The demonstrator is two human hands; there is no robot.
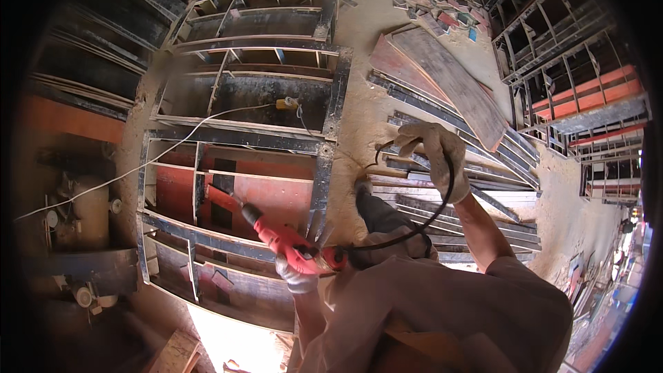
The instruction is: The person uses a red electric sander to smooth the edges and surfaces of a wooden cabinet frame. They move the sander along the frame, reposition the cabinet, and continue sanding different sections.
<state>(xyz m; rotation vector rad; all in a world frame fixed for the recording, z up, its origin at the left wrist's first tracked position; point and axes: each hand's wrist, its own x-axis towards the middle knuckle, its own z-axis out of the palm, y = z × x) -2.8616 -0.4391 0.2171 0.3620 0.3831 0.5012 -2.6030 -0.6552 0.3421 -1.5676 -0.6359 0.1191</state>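
My left hand (298, 278), in a pale work glove, grips a red corded reciprocating saw (289, 243). Its black nose and flat red blade point to the far left, over a wooden frame panel (228, 231) with a reddish board inside. To the right, my right hand (434, 155), also gloved, is raised with its fingers closed around the saw's black cord (442, 207). The cord loops from there down to the saw's rear end. Part of the left hand's grip is hidden by the saw body.
A white cable (173, 145) crosses the panels to a yellow connector (286, 103). Right of me lie stacked dark battens (476, 217) under a wide weathered board (452, 83). Wood scraps (442, 10) litter the far floor. Racks of frames (580, 97) line the right; a machine (90, 214) stands left.
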